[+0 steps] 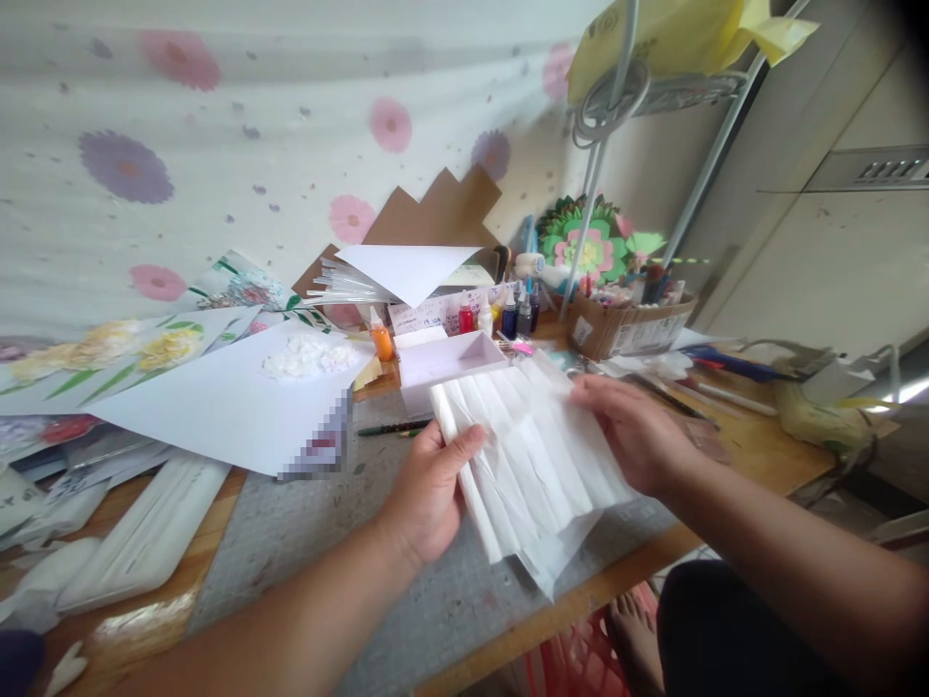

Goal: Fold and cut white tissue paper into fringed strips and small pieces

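Observation:
A sheaf of thin white tissue paper [537, 455], creased into long parallel folds, is held up above the grey cutting mat [305, 542]. My left hand [428, 494] grips its left edge, thumb on top and fingers underneath. At the upper right edge, my right hand [631, 431] is closed on the paper, and its fingertips are slightly blurred. The lower corner of the tissue hangs loose toward the table's front edge. Behind the paper stands an open white box [454, 363], and a dark green pencil [392, 428] lies on the mat.
To the left lies a white sheet [210, 402] bearing a white ruffled flower [309, 356]. An orange bottle [381, 339] and several other paint bottles stand at the back. A cardboard box [631, 324] of supplies sits at the right, near a metal pole [591, 184].

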{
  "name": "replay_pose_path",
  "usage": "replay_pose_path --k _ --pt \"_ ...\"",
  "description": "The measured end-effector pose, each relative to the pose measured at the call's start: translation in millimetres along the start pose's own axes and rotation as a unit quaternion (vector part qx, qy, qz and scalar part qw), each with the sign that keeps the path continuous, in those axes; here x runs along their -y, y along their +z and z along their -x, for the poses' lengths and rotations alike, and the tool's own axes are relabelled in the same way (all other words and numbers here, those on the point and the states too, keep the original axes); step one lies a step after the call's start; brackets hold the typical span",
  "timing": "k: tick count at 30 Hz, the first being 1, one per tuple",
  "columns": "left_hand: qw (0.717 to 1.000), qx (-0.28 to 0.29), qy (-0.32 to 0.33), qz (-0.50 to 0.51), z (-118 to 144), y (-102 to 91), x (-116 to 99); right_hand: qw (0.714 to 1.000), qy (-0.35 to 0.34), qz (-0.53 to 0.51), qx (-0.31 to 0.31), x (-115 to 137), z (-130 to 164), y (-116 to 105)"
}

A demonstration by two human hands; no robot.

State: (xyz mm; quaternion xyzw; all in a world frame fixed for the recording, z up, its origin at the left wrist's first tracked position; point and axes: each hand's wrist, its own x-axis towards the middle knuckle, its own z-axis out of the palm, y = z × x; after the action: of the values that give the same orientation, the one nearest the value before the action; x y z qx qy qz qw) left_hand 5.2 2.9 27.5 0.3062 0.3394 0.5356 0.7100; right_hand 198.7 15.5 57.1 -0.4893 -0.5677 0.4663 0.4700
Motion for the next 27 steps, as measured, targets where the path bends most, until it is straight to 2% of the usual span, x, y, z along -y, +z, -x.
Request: replay_pose_path --k 3,4,6,10,14,19,24,27 --pt "1.0 0.002 0.004 -0.019 1 0.0 1 0.98 0.095 -0.157 0.071 -2 -1 5" --pt "1.0 0.007 0.006 -0.022 1 0.0 2 0.974 0.117 -0.177 0.076 -3 -1 7" --pt "0.999 0.011 0.014 -0.027 1 0.0 3 0.974 0.139 -0.17 0.047 -4 -1 12" --pt "0.998 -0.004 0.043 -0.045 -1 -0.5 4 0.994 0.081 -0.071 -0.035 -4 1 17" --pt "0.994 -0.036 0.075 -0.068 -4 -3.7 4 0.996 0.024 0.049 -0.075 1 3 14" --pt "0.992 -0.046 0.098 -0.069 -7 -7.8 6 0.994 0.037 0.047 -0.097 9 3 5" --pt "0.988 -0.121 0.093 -0.024 -8 -6.5 6 0.993 0.023 0.06 -0.102 7 4 3" --pt "0.988 -0.127 0.092 -0.008 -7 -3.8 5 0.992 0.008 0.075 -0.099 5 6 4"
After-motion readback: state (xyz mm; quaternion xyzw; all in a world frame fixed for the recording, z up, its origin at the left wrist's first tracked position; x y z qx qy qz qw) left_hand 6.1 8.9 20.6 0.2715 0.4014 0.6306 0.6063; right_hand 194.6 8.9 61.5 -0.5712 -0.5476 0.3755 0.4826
